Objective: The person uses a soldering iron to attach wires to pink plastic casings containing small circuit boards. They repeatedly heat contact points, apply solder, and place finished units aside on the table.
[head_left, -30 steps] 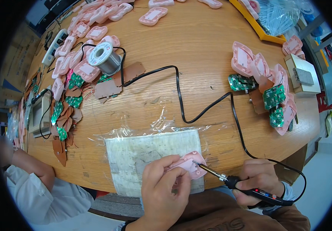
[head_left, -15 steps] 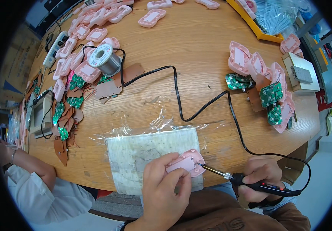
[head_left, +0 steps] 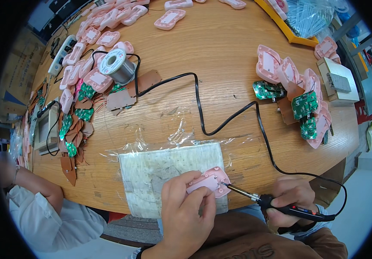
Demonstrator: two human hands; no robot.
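A pink plastic housing point(head_left: 222, 178) with a pale rectangular panel lies at the right edge of a worn white mat point(head_left: 140, 172). My left hand point(head_left: 186, 211) grips its left side, thumb and fingers closed on it. In my right hand point(head_left: 291, 198) is a black soldering iron point(head_left: 298, 210), held by its handle and pointing left. The iron's tip is at the small metal parts inside the housing; whether it touches them I cannot tell. A black cord point(head_left: 257, 116) runs from the iron's rear across the table.
A solder wire spool point(head_left: 117, 67) stands at the upper left, beside piled pink housings point(head_left: 97, 80) and green circuit boards point(head_left: 84, 114). More housings and boards point(head_left: 304, 105) lie at the right, near a metal-topped block point(head_left: 337, 82). Another person's arm point(head_left: 39, 185) rests at the left edge.
My hands, the housing and the soldering iron hold almost the same place, with only a slight shift of the iron. At the left, the other person's hand has moved and is blurred.
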